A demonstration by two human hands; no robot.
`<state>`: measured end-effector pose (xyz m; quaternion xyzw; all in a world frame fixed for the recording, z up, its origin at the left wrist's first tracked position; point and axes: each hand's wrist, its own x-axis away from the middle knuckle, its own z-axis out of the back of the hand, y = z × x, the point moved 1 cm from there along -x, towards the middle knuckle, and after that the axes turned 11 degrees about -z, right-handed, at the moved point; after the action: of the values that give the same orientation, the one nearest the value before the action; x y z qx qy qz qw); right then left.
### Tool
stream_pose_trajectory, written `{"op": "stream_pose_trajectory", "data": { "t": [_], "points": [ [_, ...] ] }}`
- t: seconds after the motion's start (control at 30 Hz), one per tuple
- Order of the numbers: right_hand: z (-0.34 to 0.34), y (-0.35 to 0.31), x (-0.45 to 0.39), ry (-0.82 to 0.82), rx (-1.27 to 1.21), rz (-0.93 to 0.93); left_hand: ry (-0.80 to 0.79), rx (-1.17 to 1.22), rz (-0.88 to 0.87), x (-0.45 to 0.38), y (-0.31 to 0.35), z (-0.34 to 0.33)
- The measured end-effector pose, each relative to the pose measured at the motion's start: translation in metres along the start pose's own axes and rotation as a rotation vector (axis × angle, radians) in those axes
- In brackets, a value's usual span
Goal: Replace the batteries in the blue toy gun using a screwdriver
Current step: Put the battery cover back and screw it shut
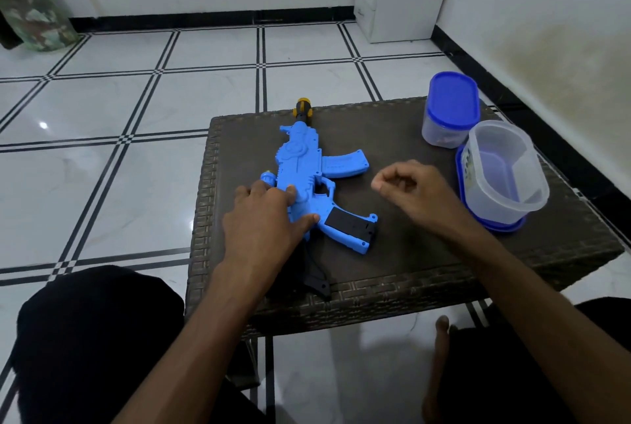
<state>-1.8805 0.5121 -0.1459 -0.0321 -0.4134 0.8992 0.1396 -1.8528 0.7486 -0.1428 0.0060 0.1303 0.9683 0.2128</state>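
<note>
Pressing down on the blue toy gun (300,167), the left hand (269,219) lies flat with its fingers straight and spread over the back part of the body, so its grip is wide, not closed round anything. The gun lies on its side on the left part of the dark woven table (409,253), with its yellow tip pointing away. The black patch on its handle (348,222) looks like the battery door. To the right, the right hand (409,191) hangs just above the table with fingers loosely curled; I cannot see anything in its grip. No screwdriver shows anywhere. I think a good way is to keep the gun held still, then find the tool, maybe in the open clear box (505,171) or the box with the blue lid (450,109). No writing can be read.
</note>
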Motion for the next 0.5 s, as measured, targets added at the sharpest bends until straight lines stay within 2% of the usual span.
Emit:
{"op": "stream_pose_trajectory", "data": {
  "t": [0.1,0.23,0.5],
  "points": [
    [-0.002,0.000,0.033,-0.119,-0.143,-0.044,-0.009,-0.017,0.011,0.001,-0.001,-0.001],
    [-0.014,0.011,0.050,-0.095,-0.306,-0.071,-0.012,-0.007,0.012,0.003,0.000,-0.003],
    [-0.025,0.013,0.052,-0.079,-0.292,-0.071,-0.007,-0.011,-0.009,0.002,-0.001,-0.004]
  ]
}}
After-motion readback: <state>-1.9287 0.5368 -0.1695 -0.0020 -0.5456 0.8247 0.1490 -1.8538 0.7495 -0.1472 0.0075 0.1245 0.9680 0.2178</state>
